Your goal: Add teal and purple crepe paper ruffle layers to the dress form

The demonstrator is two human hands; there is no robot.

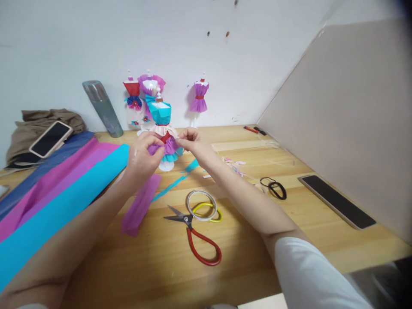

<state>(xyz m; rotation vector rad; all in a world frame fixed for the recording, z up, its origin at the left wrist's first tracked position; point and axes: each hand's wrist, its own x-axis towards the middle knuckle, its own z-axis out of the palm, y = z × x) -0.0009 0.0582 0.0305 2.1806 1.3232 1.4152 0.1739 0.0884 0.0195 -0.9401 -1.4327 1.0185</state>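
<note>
A small mannequin (161, 113) stands upright on a round white base. It wears a turquoise top, a pale pink ruffle, a red band, and purple and turquoise ruffles below. My left hand (144, 152) is closed, its fingertips pinching the purple ruffle (170, 146) at the left side of the skirt. On the other side my right hand (192, 142) is closed, thumb and forefinger pinched on the edge of the pale pink ruffle (165, 130). Open scissors (193, 227) with red handles lie nearer me, beside a roll of tape (202, 205).
Dressed mannequins (199, 96) stand by the wall, near a leaning bottle (103, 109). Crepe paper (69, 201) and a phone (51, 139) lie left. Paper strips (141, 206) and scraps (234, 165) are on the table. Right are black bands (277, 189) and another phone (337, 201).
</note>
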